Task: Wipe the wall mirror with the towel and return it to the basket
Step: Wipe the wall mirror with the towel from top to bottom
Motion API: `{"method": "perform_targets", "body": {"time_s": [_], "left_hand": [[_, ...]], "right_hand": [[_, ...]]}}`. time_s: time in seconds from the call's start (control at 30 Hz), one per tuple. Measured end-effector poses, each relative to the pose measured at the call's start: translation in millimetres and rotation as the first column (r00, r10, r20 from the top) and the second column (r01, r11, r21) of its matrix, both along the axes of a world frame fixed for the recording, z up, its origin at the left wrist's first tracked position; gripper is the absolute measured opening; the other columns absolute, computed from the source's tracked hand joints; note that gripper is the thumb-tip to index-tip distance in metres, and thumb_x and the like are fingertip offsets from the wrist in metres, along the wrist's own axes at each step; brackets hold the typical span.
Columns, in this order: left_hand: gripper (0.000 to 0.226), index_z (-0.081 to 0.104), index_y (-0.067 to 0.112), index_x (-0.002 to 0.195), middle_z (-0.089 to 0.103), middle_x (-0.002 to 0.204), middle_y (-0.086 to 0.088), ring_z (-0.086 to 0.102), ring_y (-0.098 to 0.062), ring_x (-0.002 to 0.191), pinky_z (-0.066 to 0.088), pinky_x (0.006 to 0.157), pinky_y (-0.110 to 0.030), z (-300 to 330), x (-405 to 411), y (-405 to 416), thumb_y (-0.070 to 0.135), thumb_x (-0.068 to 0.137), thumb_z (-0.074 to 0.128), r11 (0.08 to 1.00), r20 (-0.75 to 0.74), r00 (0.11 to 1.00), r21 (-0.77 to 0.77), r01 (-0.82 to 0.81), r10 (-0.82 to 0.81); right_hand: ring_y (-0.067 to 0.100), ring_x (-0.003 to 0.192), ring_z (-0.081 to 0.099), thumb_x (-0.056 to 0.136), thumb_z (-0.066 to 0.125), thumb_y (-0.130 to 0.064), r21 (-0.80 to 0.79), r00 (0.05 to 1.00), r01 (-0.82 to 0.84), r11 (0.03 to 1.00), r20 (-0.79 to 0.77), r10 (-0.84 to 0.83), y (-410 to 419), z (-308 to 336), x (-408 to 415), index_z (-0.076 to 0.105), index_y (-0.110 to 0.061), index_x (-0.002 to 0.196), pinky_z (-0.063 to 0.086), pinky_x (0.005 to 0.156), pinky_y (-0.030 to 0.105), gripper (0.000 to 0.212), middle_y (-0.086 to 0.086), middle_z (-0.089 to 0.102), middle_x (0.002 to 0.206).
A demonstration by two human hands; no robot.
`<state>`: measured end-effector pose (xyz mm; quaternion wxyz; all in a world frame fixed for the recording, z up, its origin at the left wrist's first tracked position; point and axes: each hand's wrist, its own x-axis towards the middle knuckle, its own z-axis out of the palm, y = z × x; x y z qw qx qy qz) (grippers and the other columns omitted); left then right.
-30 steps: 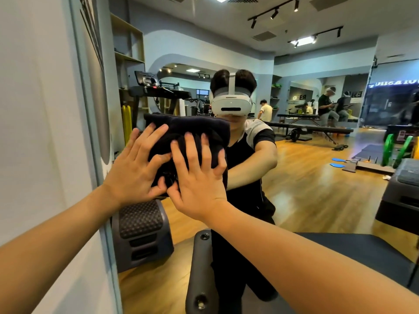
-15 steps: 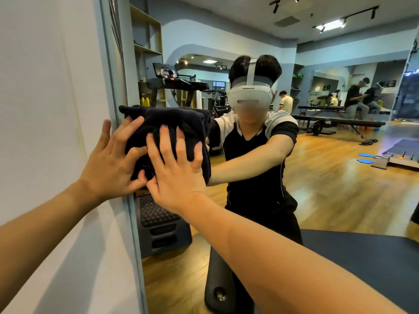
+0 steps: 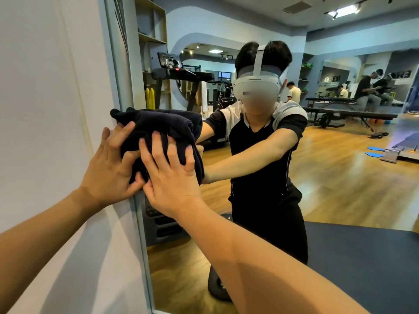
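A bunched dark navy towel [image 3: 163, 125] lies flat against the wall mirror [image 3: 340, 177], right at its left frame edge. My left hand [image 3: 108, 168] presses the towel's left part with spread fingers, its palm over the frame and the white wall. My right hand [image 3: 170, 175] presses the towel's lower right part, fingers straight and spread. The mirror shows my reflection with both arms stretched forward. No basket is in view.
The white wall [image 3: 45, 109] fills the left. The mirror's grey frame [image 3: 140, 234] runs down from the towel. Reflected in the glass are a treadmill, benches, several people, a wooden floor and a dark mat.
Both hands have slid the towel leftward along the mirror to its left frame edge. My left hand now partly overlaps the wall.
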<state>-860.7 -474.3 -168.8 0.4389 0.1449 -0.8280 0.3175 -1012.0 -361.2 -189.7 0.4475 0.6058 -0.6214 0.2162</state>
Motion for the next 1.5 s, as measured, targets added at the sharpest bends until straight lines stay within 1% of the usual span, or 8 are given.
{"method": "perform_targets", "body": {"time_s": [0.2, 0.53, 0.63, 0.83, 0.93, 1.1, 1.33, 1.5], "left_hand": [[0.039, 0.050, 0.009, 0.119, 0.024, 0.158, -0.027, 0.019, -0.049, 0.151, 0.020, 0.122, -0.063, -49.1, 5.5, 13.7, 0.033, 0.088, 0.053, 0.992, 0.055, 0.998, 0.127, -0.015, 0.008], [0.047, 0.051, 0.006, 0.131, 0.015, 0.163, -0.027, 0.013, -0.051, 0.152, 0.038, 0.110, -0.069, -108.7, -2.8, 42.8, 0.032, 0.092, 0.051, 0.945, 0.112, 0.991, 0.312, -0.104, 0.072], [0.051, 0.052, 0.001, 0.130, 0.016, 0.162, -0.031, 0.009, -0.054, 0.151, 0.040, 0.108, -0.070, -108.3, -9.5, 46.8, 0.020, 0.087, 0.069, 0.945, 0.136, 0.988, 0.305, -0.117, 0.079], [0.046, 0.045, 0.004, 0.135, 0.015, 0.161, -0.034, 0.011, -0.057, 0.150, 0.045, 0.104, -0.069, -112.8, -30.1, 63.5, 0.022, 0.092, 0.044, 0.956, 0.210, 0.978, 0.281, -0.078, 0.018], [0.043, 0.045, 0.005, 0.133, 0.014, 0.161, -0.033, 0.013, -0.058, 0.149, 0.045, 0.101, -0.072, -116.1, -51.5, 77.9, 0.020, 0.093, 0.042, 0.961, 0.212, 0.977, 0.275, -0.034, -0.026], [0.044, 0.042, 0.007, 0.137, 0.012, 0.162, -0.031, 0.012, -0.058, 0.149, 0.035, 0.111, -0.071, -122.9, -91.7, 106.3, 0.022, 0.096, 0.048, 0.962, 0.179, 0.978, 0.267, 0.056, -0.106], [0.040, 0.045, 0.003, 0.136, 0.020, 0.157, -0.035, 0.018, -0.061, 0.144, 0.029, 0.114, -0.068, -125.0, -158.9, 152.3, 0.016, 0.098, 0.043, 0.970, 0.155, 0.972, 0.197, 0.143, -0.175], [0.040, 0.047, 0.003, 0.138, 0.017, 0.159, -0.035, 0.017, -0.062, 0.145, 0.030, 0.111, -0.074, -130.1, -211.4, 187.7, 0.014, 0.100, 0.039, 0.968, 0.177, 0.961, 0.177, 0.179, -0.210]], "right_hand": [[0.034, 0.146, 0.022, 0.095, 0.043, -0.048, 0.090, 0.999, -0.016, 0.996, -0.041, 0.020, 15.5, -46.3, -6.3, 0.013, -0.018, 0.163, 0.017, 0.114, 0.057, 0.080, 0.014, 0.012, 0.166], [0.034, 0.147, 0.026, 0.098, 0.051, -0.043, 0.156, 0.996, 0.013, 0.988, -0.094, 0.002, 33.4, -100.9, -17.4, 0.016, -0.014, 0.163, 0.032, 0.117, 0.052, 0.079, 0.015, 0.019, 0.167], [0.033, 0.147, 0.027, 0.101, 0.046, -0.037, 0.149, 0.990, 0.010, 0.989, -0.140, 0.012, 38.0, -98.7, -26.7, 0.019, -0.013, 0.162, 0.034, 0.117, 0.049, 0.072, 0.015, 0.020, 0.166], [0.030, 0.144, 0.030, 0.099, 0.040, -0.035, 0.156, 0.970, 0.025, 0.987, -0.243, 0.014, 68.0, -94.9, -64.5, 0.018, -0.013, 0.162, 0.037, 0.114, 0.043, 0.071, 0.013, 0.021, 0.166], [0.029, 0.144, 0.032, 0.101, 0.048, -0.039, 0.156, 0.970, 0.040, 0.987, -0.243, -0.001, 86.6, -99.6, -87.2, 0.017, -0.013, 0.163, 0.039, 0.113, 0.043, 0.073, 0.013, 0.020, 0.166], [0.028, 0.146, 0.034, 0.098, 0.058, -0.050, 0.168, 0.964, 0.090, 0.982, -0.261, -0.044, 123.5, -102.1, -128.7, 0.016, -0.015, 0.163, 0.039, 0.114, 0.043, 0.085, 0.012, 0.020, 0.167], [0.030, 0.148, 0.032, 0.098, 0.056, -0.054, 0.126, 0.948, 0.145, 0.981, -0.302, -0.101, 182.8, -104.6, -195.6, 0.017, -0.016, 0.163, 0.039, 0.114, 0.045, 0.085, 0.012, 0.021, 0.167], [0.031, 0.148, 0.035, 0.101, 0.050, -0.054, 0.092, 0.943, 0.181, 0.979, -0.299, -0.147, 226.9, -111.3, -246.0, 0.021, -0.017, 0.163, 0.042, 0.110, 0.046, 0.078, 0.012, 0.027, 0.166]]}}
